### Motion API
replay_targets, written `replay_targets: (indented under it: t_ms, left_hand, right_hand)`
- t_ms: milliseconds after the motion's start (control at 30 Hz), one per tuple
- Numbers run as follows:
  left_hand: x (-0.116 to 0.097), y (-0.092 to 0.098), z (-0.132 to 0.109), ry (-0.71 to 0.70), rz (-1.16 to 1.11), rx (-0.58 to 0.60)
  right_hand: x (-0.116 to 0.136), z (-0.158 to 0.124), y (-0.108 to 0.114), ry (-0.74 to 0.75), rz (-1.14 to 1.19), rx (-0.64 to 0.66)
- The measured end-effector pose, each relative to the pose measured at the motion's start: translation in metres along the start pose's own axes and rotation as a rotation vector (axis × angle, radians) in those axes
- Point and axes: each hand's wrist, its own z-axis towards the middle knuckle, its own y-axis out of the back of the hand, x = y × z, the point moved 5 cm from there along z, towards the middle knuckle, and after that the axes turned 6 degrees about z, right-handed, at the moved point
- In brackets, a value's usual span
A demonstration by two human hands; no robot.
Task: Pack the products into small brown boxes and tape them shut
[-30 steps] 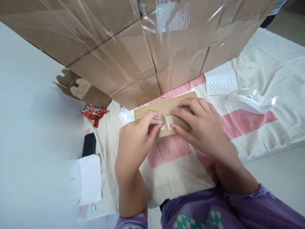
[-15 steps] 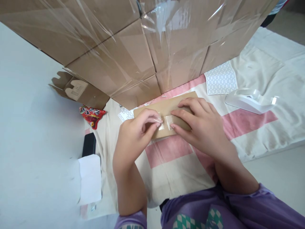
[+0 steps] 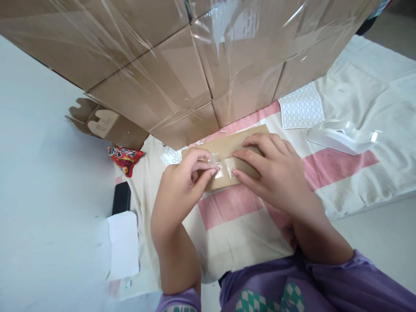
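Where the flat brown cardboard packet (image 3: 224, 146) lies on the cream-and-pink striped cloth (image 3: 247, 225), its long axis runs roughly 9 to 3 o'clock. The left hand (image 3: 182, 184) pinches the clear tape strip (image 3: 227, 168) between thumb and forefinger, with the strip at 3 o'clock of the pinch. The right hand (image 3: 276, 173) presses the packet's 3 o'clock half, fingers spread flat.

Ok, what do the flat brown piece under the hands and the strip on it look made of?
The flat brown piece looks like kraft cardboard: matte, tan, straight stiff edges. The strip seems clear plastic tape: glossy, see-through, brown showing through.
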Motion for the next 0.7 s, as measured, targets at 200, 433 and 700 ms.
replay_targets:
  t_ms: [200,433,700]
  left_hand:
    - [-0.0007,-0.0002,0.0007,-0.021,0.027,-0.014]
    - [0.0010,-0.0026,0.0012,-0.023,0.053,0.022]
    - [-0.0085,-0.0062,-0.0026,-0.020,0.256,0.009]
  right_hand:
    - [-0.0005,0.0010,-0.0005,0.015,-0.001,-0.002]
    - [-0.0012,0.0006,-0.0010,0.006,-0.004,-0.008]
    - [-0.0012,0.0009,-0.0025,-0.002,-0.012,0.020]
